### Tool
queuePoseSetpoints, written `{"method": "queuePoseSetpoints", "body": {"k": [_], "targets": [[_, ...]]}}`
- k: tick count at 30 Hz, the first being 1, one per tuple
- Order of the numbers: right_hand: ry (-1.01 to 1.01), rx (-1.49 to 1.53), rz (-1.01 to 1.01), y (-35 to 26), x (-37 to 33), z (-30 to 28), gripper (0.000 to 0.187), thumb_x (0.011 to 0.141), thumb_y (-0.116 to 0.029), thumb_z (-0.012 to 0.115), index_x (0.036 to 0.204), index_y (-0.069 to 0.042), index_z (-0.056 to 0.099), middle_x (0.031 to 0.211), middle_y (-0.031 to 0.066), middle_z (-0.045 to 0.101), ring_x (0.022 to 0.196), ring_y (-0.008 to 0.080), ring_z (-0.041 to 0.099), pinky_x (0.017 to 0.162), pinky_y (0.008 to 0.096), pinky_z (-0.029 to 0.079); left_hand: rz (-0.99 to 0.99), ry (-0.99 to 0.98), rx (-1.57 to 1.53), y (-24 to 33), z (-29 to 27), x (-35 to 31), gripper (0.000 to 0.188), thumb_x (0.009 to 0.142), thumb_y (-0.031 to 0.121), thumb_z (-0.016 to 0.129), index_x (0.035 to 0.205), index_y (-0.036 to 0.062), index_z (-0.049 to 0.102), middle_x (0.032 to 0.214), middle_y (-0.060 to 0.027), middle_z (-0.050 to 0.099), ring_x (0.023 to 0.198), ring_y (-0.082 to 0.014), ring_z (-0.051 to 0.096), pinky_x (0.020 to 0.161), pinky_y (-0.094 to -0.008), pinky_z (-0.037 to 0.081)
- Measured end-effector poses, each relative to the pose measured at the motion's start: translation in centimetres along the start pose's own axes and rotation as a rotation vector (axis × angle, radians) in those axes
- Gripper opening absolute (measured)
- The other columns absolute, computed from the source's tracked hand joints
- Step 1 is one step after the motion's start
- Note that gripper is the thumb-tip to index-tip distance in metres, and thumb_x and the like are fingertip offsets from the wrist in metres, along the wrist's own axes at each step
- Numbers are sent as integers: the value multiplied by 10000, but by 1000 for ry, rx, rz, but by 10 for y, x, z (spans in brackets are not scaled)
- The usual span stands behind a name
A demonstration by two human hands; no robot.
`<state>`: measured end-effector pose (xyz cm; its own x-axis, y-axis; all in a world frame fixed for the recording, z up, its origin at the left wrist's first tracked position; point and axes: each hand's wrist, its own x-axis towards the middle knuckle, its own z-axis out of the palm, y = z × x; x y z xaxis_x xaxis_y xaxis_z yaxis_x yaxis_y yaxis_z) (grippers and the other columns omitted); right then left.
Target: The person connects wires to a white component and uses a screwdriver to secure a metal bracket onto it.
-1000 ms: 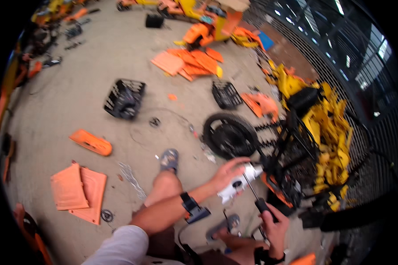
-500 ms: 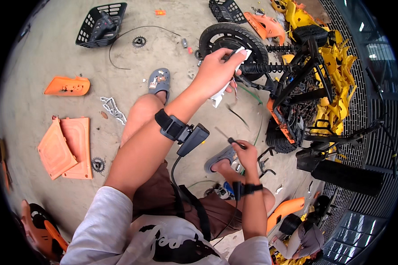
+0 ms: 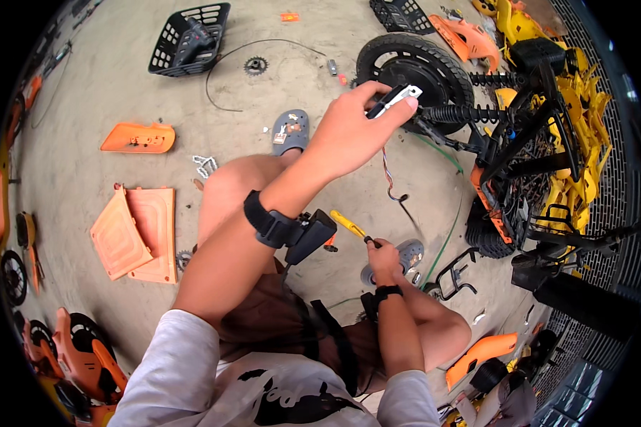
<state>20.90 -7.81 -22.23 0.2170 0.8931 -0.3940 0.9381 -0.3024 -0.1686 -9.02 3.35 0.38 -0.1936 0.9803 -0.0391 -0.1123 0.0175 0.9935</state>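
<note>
My left hand [image 3: 360, 128] is closed around a small black and silver part [image 3: 397, 99], held up in front of the black wheel [image 3: 424, 71]. Beneath the hand hang thin coloured wires [image 3: 387, 174] with a dark tail; where they attach is hidden by the fingers. Lower down, over my right knee side, my right hand [image 3: 384, 260] grips a screwdriver-like tool [image 3: 347, 223]. Its yellow length points up and left, towards my left forearm. The end inside the right fist cannot be seen.
A stripped vehicle frame [image 3: 523, 164] with springs stands at right, yellow panels [image 3: 584, 156] heaped behind it. A black basket [image 3: 189, 43] holds a power drill [image 3: 196, 39]. Orange panels [image 3: 153, 242] and a toothed ring [image 3: 255, 66] lie left. Another person [image 3: 506, 402] is at lower right.
The view has swung, so the floor items sit further right. My left hand has turned the part, showing its silver end. In my right hand the tool now shows a yellow length instead of a thin shaft.
</note>
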Motion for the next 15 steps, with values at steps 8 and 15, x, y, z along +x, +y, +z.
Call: {"method": "queuePoseSetpoints", "body": {"k": [8, 15], "targets": [[25, -6, -73, -5, -8, 13, 286, 856, -334, 642, 1030, -116, 707, 900, 208, 681, 861, 407, 650, 765, 497, 521, 4, -26, -51, 2, 11, 5, 615, 859, 465, 677, 1159, -65, 596, 707, -63, 615, 568, -104, 558, 521, -255, 442], [65, 38, -77, 0, -11, -5, 276, 843, -323, 651, 1006, -110, 713, 877, 211, 680, 853, 407, 651, 759, 492, 521, -5, -35, -62, 6, 12, 7, 613, 864, 458, 674, 1173, -66, 595, 682, -48, 602, 561, -86, 536, 517, -253, 417]]}}
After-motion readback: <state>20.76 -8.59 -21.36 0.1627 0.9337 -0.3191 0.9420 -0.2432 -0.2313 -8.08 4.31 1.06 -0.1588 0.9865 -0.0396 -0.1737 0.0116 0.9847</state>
